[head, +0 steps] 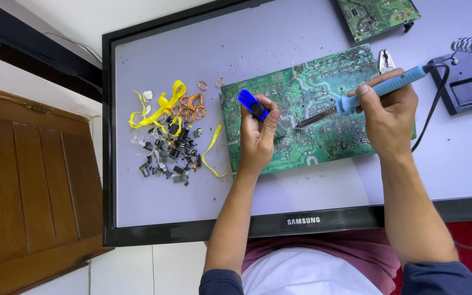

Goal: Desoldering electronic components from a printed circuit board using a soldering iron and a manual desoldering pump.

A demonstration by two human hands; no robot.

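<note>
You are gripping a blue-handled soldering iron [381,90] in your right hand [390,117] and a blue desoldering pump [253,105] in your left hand [258,139], working mid-board on the green circuit board [318,136], with a pile of removed dark components [170,155] already lying beside it.

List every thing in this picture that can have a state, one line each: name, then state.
Left hand: gripping the blue desoldering pump, resting on the board.
Right hand: gripping the soldering iron, tip down on the board.
Green circuit board: lying flat, solder side up.
Loose components: piled left of the board.
Iron stand: unoccupied.
</note>
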